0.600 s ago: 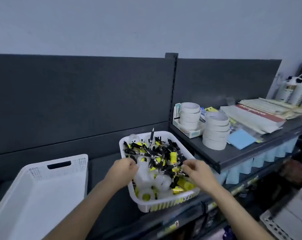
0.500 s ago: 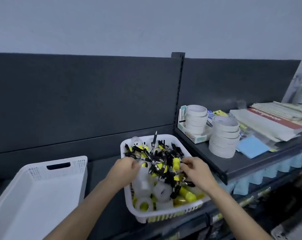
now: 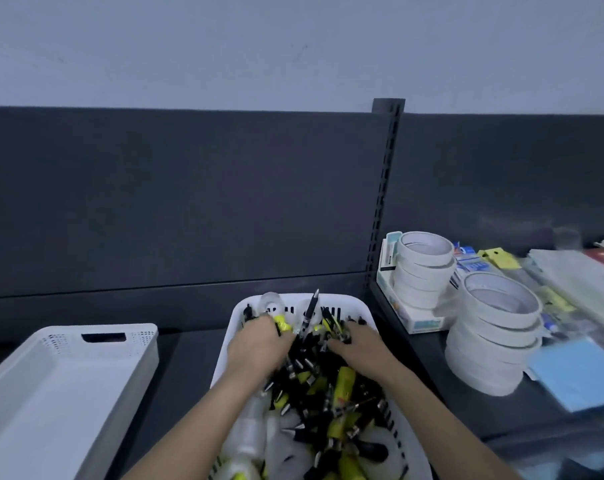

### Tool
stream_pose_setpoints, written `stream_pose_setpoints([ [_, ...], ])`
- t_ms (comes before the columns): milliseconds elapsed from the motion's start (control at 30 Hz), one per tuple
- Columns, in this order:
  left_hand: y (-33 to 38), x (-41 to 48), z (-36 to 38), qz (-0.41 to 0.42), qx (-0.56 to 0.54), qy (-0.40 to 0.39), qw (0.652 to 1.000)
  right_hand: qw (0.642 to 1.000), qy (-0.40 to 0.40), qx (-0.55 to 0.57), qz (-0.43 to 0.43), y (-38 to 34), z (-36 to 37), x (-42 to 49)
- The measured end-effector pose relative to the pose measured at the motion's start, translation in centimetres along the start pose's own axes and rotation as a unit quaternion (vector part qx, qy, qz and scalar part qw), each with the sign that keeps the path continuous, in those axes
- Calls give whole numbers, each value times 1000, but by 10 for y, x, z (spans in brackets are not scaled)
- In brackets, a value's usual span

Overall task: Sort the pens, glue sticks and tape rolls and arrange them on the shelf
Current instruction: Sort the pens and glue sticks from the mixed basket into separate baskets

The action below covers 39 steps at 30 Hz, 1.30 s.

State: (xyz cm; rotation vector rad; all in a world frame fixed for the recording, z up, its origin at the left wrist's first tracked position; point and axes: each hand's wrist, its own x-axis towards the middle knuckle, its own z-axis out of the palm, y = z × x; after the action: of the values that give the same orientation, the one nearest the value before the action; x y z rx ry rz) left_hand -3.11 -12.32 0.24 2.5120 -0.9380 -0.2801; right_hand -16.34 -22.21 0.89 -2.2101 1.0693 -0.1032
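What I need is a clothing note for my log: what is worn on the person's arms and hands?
The left hand and right hand are bare: no gloves, watch or bracelet. Both forearms are uncovered to the picture's lower edge, no sleeve in sight. Rings cannot be judged through the blur.

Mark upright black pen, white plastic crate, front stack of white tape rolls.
Upright black pen (image 3: 310, 313): head view, mid-barrel.
White plastic crate (image 3: 96, 328): head view, far rim.
Front stack of white tape rolls (image 3: 491, 344): head view, outer side.
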Motion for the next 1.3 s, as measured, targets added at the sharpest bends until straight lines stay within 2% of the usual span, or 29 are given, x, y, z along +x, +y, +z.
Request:
stream_pose_setpoints([
  [133,8,11,7,11,33,29,999,996,-10,-83,7,-5,11,11],
  [267,12,10,15,46,1,-16,999,997,-22,-74,-12,1,18,12],
  [400,14,9,17,36,-14,-58,998,999,0,-46,-6,6,21,12],
  [633,-5,5,0,51,-92,-51,993,997,62,-46,-31,26,31,3],
  [800,-14,0,0,114,-75,-95,986,995,67,-71,-9,18,36,13],
  [900,-6,-3,5,110,-27,-116,987,995,87,-39,-30,20,35,13],
  [1000,-4,-1,10,85,40,-134,986,997,69,-38,-8,25,35,5],
  [1100,1,3,5,54,63,-158,984,997,16,-67,19,19,28,-2],
  [1200,6,6,3,38,52,-178,982,998,-35,-49,29,12,26,1],
  [1300,1,11,6,21,-23,-184,982,999,-45,-2,25,6,24,9],
])
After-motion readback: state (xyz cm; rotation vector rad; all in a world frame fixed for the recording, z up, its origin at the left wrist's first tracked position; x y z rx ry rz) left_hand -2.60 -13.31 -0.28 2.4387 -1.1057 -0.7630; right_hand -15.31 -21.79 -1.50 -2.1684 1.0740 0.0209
